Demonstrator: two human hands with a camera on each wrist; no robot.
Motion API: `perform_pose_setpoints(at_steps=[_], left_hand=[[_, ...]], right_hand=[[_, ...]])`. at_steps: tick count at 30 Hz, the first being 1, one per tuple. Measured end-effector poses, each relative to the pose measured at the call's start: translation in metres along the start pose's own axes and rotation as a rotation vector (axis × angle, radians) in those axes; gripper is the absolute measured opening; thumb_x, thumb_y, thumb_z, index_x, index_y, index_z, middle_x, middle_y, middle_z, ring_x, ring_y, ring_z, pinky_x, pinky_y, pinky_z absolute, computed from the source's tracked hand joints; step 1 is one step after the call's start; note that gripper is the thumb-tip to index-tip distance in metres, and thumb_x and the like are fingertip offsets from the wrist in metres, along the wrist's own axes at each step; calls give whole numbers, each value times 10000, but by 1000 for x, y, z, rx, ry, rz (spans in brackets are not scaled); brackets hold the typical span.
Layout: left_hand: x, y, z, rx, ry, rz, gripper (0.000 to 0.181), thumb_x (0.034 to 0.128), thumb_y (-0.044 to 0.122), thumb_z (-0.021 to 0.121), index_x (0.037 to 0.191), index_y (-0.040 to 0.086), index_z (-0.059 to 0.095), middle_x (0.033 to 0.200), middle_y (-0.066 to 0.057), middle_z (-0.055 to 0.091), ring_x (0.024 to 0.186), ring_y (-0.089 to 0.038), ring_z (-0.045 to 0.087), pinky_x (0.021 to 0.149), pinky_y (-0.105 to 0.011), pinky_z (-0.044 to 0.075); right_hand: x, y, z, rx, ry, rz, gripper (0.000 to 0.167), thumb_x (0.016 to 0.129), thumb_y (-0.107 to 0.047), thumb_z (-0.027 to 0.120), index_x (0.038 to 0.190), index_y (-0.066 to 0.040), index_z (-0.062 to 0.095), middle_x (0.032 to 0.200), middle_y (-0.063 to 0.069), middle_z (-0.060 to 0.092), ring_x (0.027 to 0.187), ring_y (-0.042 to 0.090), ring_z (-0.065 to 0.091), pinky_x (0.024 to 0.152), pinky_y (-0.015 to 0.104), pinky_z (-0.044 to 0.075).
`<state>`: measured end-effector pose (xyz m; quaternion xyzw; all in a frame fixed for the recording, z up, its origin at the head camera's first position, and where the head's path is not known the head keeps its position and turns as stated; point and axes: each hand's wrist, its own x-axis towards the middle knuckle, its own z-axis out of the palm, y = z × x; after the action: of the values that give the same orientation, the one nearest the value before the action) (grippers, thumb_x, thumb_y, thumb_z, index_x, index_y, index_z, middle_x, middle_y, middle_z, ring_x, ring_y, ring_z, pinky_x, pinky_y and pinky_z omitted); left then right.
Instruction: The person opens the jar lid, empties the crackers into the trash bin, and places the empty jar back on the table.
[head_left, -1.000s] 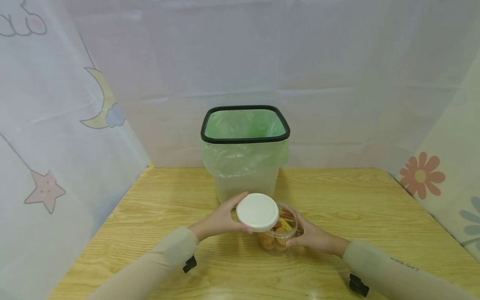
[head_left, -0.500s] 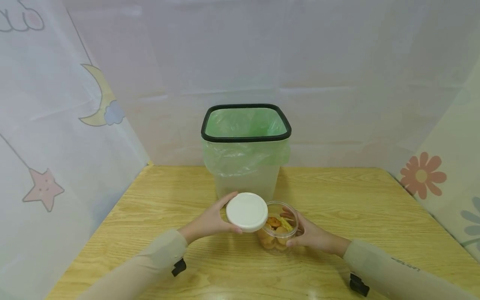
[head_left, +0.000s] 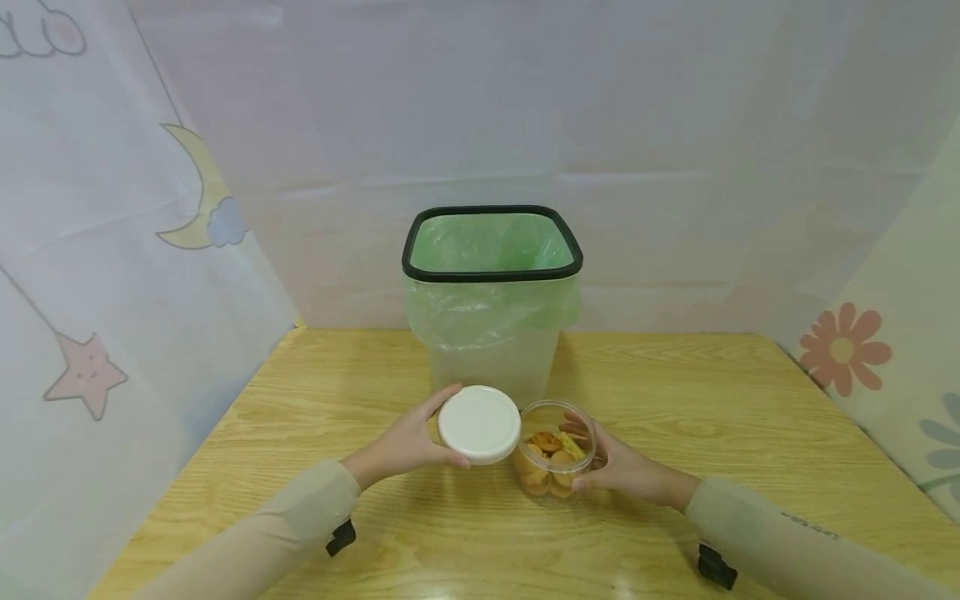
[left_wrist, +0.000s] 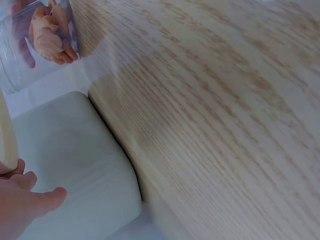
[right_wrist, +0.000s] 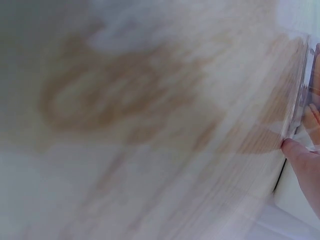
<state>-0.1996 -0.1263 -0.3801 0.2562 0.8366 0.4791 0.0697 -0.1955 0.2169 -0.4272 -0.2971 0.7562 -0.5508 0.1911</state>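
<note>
A round white lid (head_left: 479, 423) is held by its edge between the thumb and fingers of my left hand (head_left: 403, 444). To its right is a clear plastic jar (head_left: 553, 410), uncovered, with cookies (head_left: 553, 471) of several shapes inside. My right hand (head_left: 621, 467) grips the jar round its right side. In the left wrist view the lid's edge (left_wrist: 6, 140) shows at the left, with the jar (left_wrist: 10, 55) above it. Only the thumb (right_wrist: 300, 157) and a strip of the jar come into the right wrist view.
Behind the hands, a bin (head_left: 491, 358) with a black rim and a green bag (head_left: 487, 312) stands on the wooden table (head_left: 675, 400). A patterned cloth (head_left: 675, 167) hangs round the back and sides of the table.
My left hand has moved left with the lid, which no longer overlaps the jar's mouth, so more cookies show. My right hand and the jar have stayed about where they were.
</note>
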Motion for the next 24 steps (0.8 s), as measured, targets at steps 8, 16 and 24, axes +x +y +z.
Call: perform_pose_setpoints(at_steps=[8,16,24], left_hand=[[-4,-6,-1,-6,14,-20,1053,665,246,915,1499,7,318,1515,-226,329,1384,-408,298,1075,-608,267],[-8,-12,-3,-10,47,-31,1050,655,224,921,1491,-5,329,1507,-232,338,1383,-426,288,1065,-629,265],[-12,-19,-6,23,61,-51,1052,646,205,924,1487,-12,330,1509,-262,315,1381,-455,272,1068,-649,234]], right_hand=[[0,0,0,-6,-2,8,985,904,-104,701,1538,-6,-47,1508,382,96,1352,590,125,1014,712,237],[0,1,-1,-7,-2,7,987,902,-99,701,1537,-5,-49,1509,382,90,1355,588,113,1018,713,226],[1,2,-1,-2,-3,5,985,902,-107,703,1543,-21,-40,1516,374,83,1360,582,102,1008,717,237]])
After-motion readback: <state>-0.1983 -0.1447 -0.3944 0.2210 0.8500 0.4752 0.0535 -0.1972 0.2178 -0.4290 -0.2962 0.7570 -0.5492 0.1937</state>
